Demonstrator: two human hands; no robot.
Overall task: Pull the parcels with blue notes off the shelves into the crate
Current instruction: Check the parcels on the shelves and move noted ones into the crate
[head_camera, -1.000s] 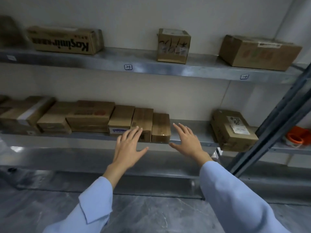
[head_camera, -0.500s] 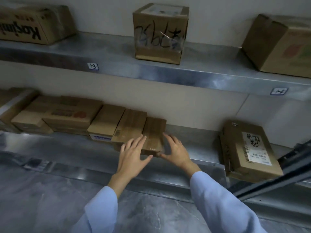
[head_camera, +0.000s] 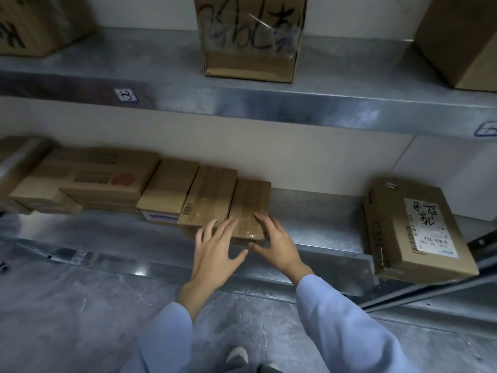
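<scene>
On the lower metal shelf, head view, a row of flat cardboard parcels lies side by side, touching. Rightmost in the row is a small taped parcel, its front end at the shelf's front edge. Left hand is spread flat, fingers apart, fingertips resting on the near end of this parcel and of the neighbouring parcel with a barcode; not curled round anything. Right hand also splayed, fingers laid on the taped parcel's near right corner, thumb pointing toward the left hand's thumb below the parcel's front face; thumbs close, not touching. Neither hand grips. Both forearms in light blue sleeves. Left of the barcode parcel: a plain parcel with a white-and-blue strip on its front face, then a wider printed box with a red mark, stacked over lower boxes. No blue note can be told on any of these from this angle. Well apart to the right, a larger parcel with a white shipping label overhangs the shelf front, tilted. Upper shelf carries a tall box with black scrawl under clear tape, with further boxes cut off at both frame edges. Small handwritten tag on the upper shelf lip. Grey marbled floor below; shoe tips at bottom edge.
</scene>
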